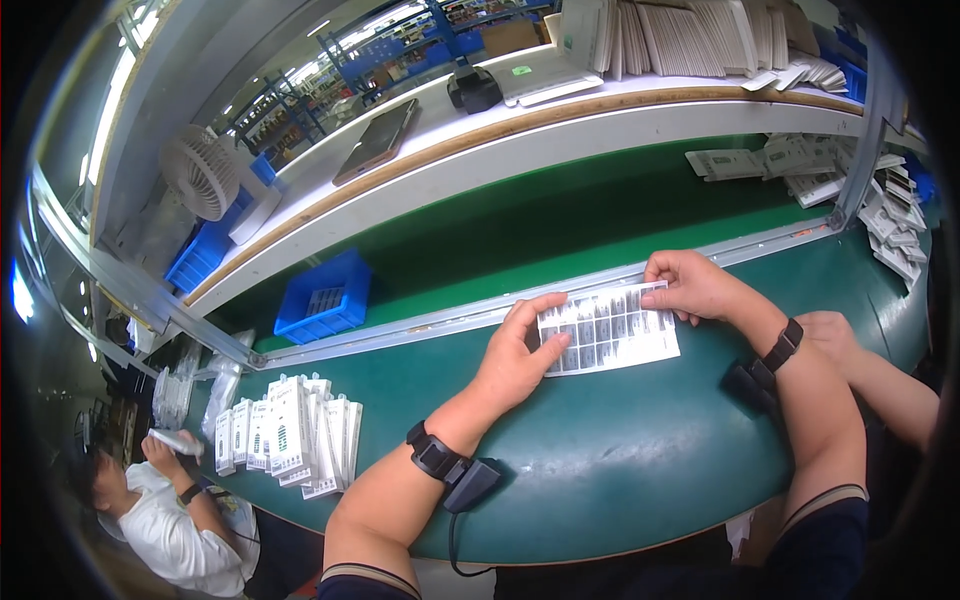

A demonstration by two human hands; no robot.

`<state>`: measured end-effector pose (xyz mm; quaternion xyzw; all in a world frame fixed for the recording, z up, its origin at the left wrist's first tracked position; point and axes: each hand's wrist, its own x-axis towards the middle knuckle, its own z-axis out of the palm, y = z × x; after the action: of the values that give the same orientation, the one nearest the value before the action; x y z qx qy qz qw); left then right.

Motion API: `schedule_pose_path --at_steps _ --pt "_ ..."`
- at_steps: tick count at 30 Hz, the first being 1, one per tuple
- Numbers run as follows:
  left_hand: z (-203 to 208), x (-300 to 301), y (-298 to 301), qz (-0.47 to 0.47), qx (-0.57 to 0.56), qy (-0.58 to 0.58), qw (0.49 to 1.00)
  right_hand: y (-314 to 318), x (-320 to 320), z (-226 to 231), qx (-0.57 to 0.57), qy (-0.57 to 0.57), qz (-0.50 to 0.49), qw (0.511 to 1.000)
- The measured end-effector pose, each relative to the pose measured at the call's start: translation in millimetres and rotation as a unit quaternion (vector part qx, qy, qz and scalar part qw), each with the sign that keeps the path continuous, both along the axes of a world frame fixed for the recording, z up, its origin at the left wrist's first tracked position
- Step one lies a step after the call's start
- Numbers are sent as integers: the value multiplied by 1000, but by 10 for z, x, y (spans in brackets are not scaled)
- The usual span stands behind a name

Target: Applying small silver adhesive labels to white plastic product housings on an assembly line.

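Observation:
A sheet of stickers (pixel 610 330), white with rows of small dark printed labels, is stretched between my two hands just above the green table. My left hand (pixel 512 358) grips its left edge, the thumb lying on the front face and the fingers at the upper corner. At the upper right corner, my right hand (pixel 692 284) pinches the sheet between thumb and fingers. Whether a single label is lifted there is too small to tell. Black straps with small boxes sit on both my wrists.
Left on the green table (pixel 600 470) stand stacked white boxes (pixel 290 430). A blue bin (pixel 325 298) lies behind them. The shelf holds a fan (pixel 200 172), a tablet (pixel 377 140) and cards (pixel 690 40). White packages (pixel 890 225) pile up far right. Co-workers' hands (pixel 828 340) show nearby.

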<state>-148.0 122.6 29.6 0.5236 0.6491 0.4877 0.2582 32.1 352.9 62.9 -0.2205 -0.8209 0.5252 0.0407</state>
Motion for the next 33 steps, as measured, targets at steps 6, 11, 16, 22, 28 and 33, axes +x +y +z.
schedule_pose_path --at_steps 6,11,16,22,28,33 --pt "53 32 10 14 27 -140 990 21 7 -22 -26 11 -7 1000" --pt "114 66 2 -6 5 -123 992 42 12 -47 -38 25 4 999" --pt "119 78 0 -3 5 -140 990 38 23 -36 -41 25 1 999" --pt "106 65 9 28 25 -176 984 54 16 -32 -64 26 14 998" --pt "106 65 22 61 61 -186 979 92 31 -29 -88 42 41 994" --pt "91 57 18 41 24 -141 989 83 31 -23 -79 38 36 995"
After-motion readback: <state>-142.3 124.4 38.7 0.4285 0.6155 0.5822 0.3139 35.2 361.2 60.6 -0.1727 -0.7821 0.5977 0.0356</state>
